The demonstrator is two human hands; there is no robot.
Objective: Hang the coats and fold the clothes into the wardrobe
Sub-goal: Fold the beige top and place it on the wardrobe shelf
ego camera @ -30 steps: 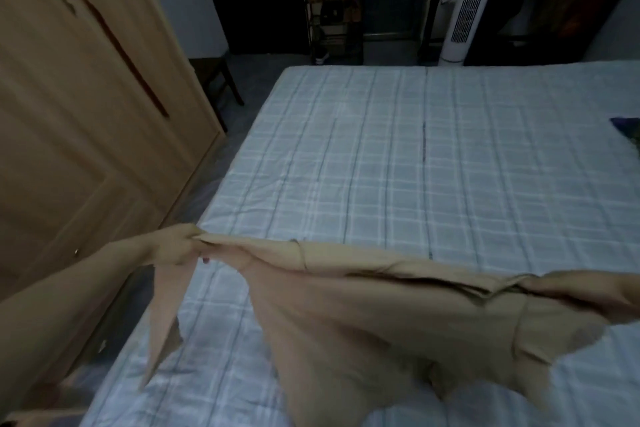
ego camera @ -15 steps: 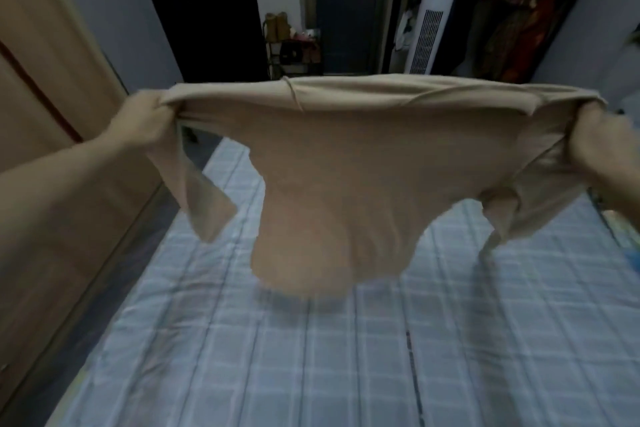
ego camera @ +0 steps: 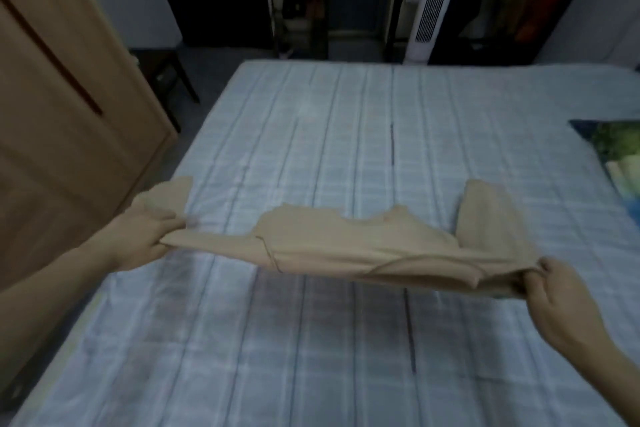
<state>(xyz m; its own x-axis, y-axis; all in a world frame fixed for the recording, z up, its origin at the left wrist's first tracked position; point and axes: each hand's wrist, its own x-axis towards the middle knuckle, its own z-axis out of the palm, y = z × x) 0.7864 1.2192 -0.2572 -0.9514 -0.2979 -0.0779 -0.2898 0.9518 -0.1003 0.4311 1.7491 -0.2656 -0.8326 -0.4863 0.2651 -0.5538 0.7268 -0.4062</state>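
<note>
Shirt [ego camera: 346,250] lowered, stretched between both hands

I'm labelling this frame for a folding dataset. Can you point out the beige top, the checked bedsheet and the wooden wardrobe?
Beige stretchy top [ego camera: 346,246]: head view, middle of its body.
Pale blue checked bedsheet [ego camera: 329,135]: head view, bare far part.
Light brown wooden wardrobe [ego camera: 45,135]: head view, door panel.

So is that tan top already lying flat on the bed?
No, the tan top is stretched in the air above the bed, with the left hand and the right hand each gripping one end.
</note>
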